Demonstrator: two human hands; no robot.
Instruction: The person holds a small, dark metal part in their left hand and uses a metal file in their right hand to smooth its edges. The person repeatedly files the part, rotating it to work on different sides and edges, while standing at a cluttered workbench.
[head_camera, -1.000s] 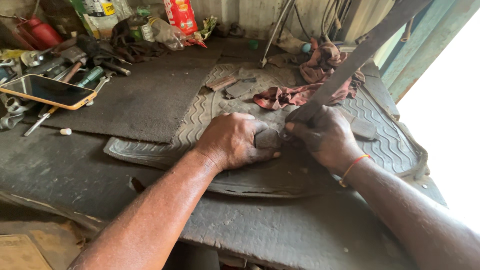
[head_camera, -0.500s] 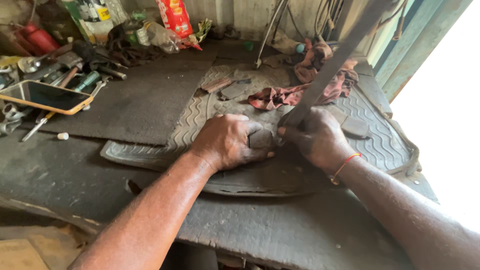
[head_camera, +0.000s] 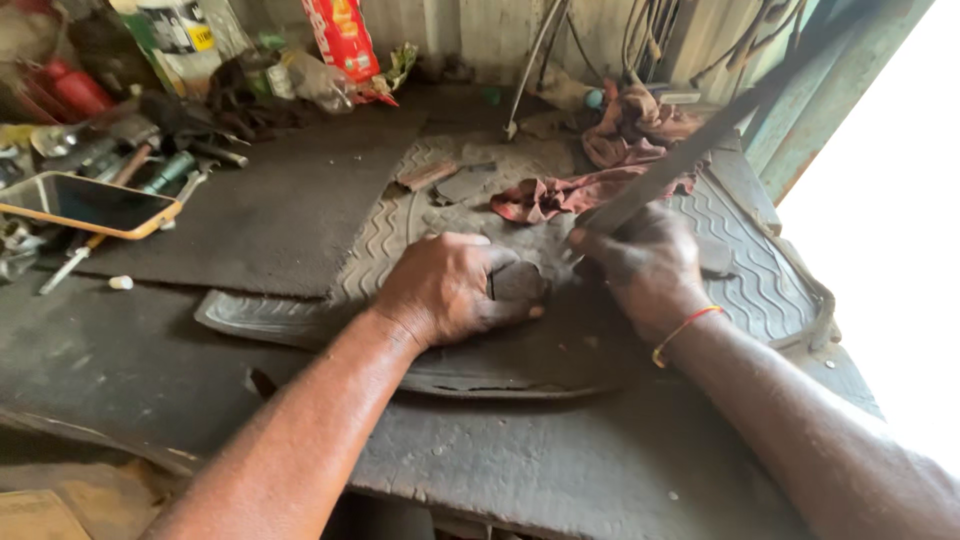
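dark and grimy, the workbench fills the view, with a corrugated wall behind it and bright daylight along its right edge. a ribbed rubber mat lies across the middle of the surface, reaching toward the right edge. on the mat, the left hand presses down with fingers curled, thumb and fingers clamped on a small dark rubber piece. just beside it, the right hand is closed in a fist around a long flat metal bar, which slants up toward the back right corner; its lower end meets the mat next to the rubber piece. a red thread band circles the right wrist. red rags sit behind the hands. near the left edge lies a phone in a yellow case, among scattered tools. a red packet leans at the back.
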